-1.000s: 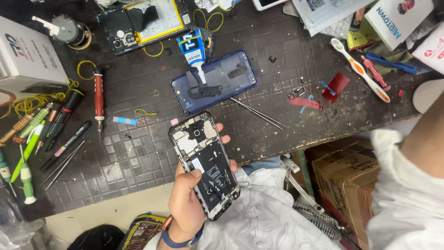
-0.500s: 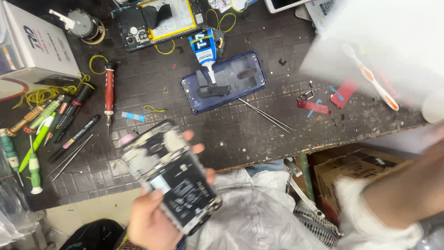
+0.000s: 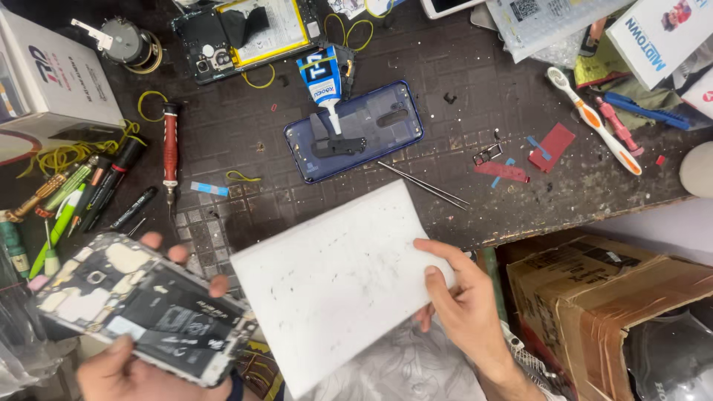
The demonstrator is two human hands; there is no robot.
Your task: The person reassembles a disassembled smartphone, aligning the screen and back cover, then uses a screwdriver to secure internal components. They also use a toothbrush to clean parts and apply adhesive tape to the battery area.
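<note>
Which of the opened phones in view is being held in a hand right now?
The opened phone at lower left, gripped in the left hand. The blue back shell and the yellow-taped phone lie on the mat.

The glue tube (image 3: 324,83) lies on the back cover (image 3: 354,130), tweezers (image 3: 423,185) just right of it.

**A:** ok what's different vs a second ago?

**B:** the opened phone (image 3: 141,312) now sits way lower left, near the frame edge, tilted flatter in the left hand (image 3: 130,367), and it's blurry.

**A:** and the other hand?

**B:** the right hand (image 3: 464,304) is now in view, gripping a scuffed white sheet (image 3: 334,278) by its right edge, just beside the phone.
</note>
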